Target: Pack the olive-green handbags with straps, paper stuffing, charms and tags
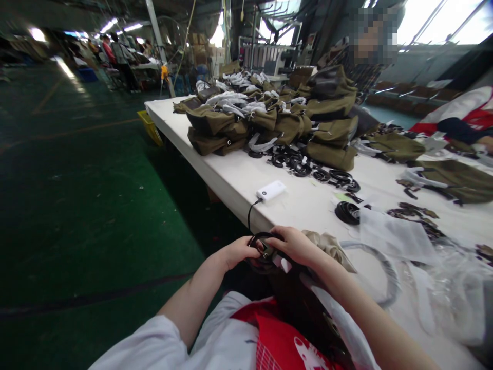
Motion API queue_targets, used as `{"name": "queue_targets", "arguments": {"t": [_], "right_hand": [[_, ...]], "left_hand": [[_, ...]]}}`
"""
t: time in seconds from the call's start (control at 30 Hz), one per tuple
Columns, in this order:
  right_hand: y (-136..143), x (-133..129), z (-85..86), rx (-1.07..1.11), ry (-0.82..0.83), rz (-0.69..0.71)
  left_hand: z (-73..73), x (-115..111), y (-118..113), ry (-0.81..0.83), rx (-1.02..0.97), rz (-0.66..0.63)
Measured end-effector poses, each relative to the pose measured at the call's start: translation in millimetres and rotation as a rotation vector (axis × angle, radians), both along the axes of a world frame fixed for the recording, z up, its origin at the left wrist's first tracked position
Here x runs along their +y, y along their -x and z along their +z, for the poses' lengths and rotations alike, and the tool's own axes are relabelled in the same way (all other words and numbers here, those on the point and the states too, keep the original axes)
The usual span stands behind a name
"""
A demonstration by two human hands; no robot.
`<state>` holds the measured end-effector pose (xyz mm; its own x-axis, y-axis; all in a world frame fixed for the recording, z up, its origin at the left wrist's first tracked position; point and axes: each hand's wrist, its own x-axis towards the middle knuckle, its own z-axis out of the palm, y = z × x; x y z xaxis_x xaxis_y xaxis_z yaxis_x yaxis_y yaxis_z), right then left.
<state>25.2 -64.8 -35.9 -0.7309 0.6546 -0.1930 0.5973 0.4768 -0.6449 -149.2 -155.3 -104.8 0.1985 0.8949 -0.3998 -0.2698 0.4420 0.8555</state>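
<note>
Just off the table's near edge, my left hand [241, 252] pinches a dark strap [263, 236], looped and with a small metal fitting. On its other side my right hand [295, 243] is closed on the same strap, fingers curled over it from above. Both hands partly cover the strap. Below them a dark bag [304, 293] rests against my lap, much of it in shadow, with a handle [346, 324] wrapped in white. Beige cloth [327, 246] lies beside my right forearm.
The white table [231, 180] carries a white power bank [271, 190] with a cable, piled olive bags [219, 128], coiled black straps [300, 164] and clear plastic [450, 293]. A yellow crate [150, 127] stands by the left edge. Co-workers are across the table and at right.
</note>
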Motion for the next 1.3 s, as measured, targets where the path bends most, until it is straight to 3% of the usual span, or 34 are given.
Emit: {"name": "queue_targets", "arguments": {"t": [0.33, 0.57, 0.77, 1.03, 1.3], "right_hand": [[3.8, 3.6, -3.7, 0.005, 0.003, -0.001], [1.5, 6.7, -9.3, 0.041, 0.058, -0.022], [0.8, 6.3, -10.0, 0.020, 0.012, -0.010], [-1.9, 4.0, 0.1, 0.036, 0.046, 0.100], [-17.8, 4.9, 14.2, 0.217, -0.090, -0.271]], "left_hand": [[8.3, 4.2, 4.2, -0.007, 0.008, 0.096], [5.3, 3.2, 5.0, 0.105, -0.241, 0.015], [3.9, 5.3, 4.9, 0.011, -0.148, 0.086], [9.5, 2.3, 19.5, -0.079, -0.030, -0.087], [6.2, 8.0, 30.6, 0.070, -0.117, 0.248]]}}
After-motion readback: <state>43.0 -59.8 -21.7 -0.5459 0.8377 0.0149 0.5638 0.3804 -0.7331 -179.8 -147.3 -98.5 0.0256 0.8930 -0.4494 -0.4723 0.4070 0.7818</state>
